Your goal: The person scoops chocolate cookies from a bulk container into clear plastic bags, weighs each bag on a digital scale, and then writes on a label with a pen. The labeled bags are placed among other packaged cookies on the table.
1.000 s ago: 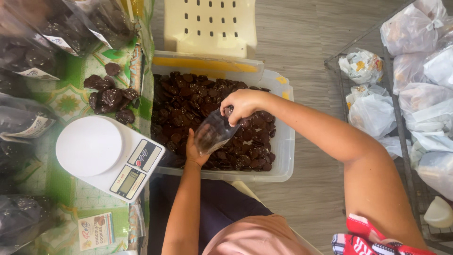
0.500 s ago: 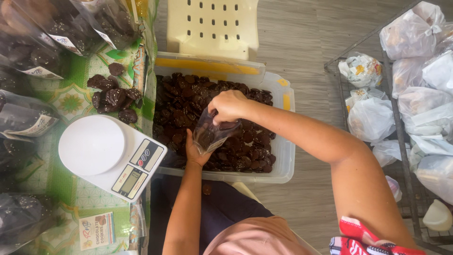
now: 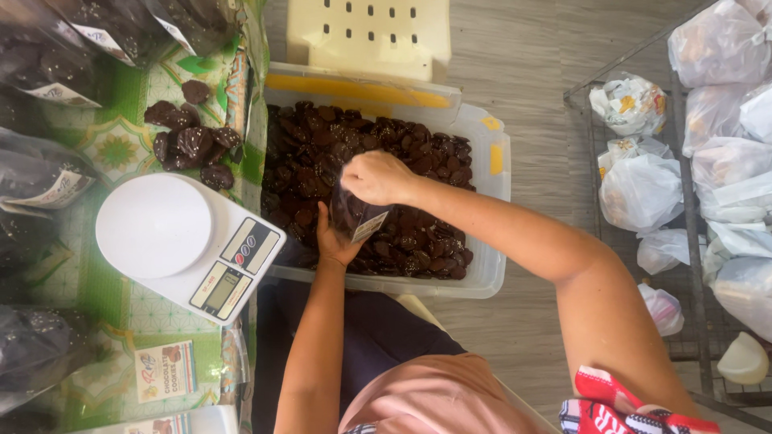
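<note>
Right hand (image 3: 378, 177) shifted left atop one bag (image 3: 354, 215); left hand (image 3: 334, 241) beneath.

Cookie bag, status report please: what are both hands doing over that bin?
Left hand holds small clear bag from below. Right hand at bag's mouth. Both over clear bin of dark cookies. Nothing in the way.

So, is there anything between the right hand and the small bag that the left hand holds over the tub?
Nothing visible. The right hand is already at the mouth of the small clear bag, which the left hand holds from below over the tub of dark pieces.
</note>
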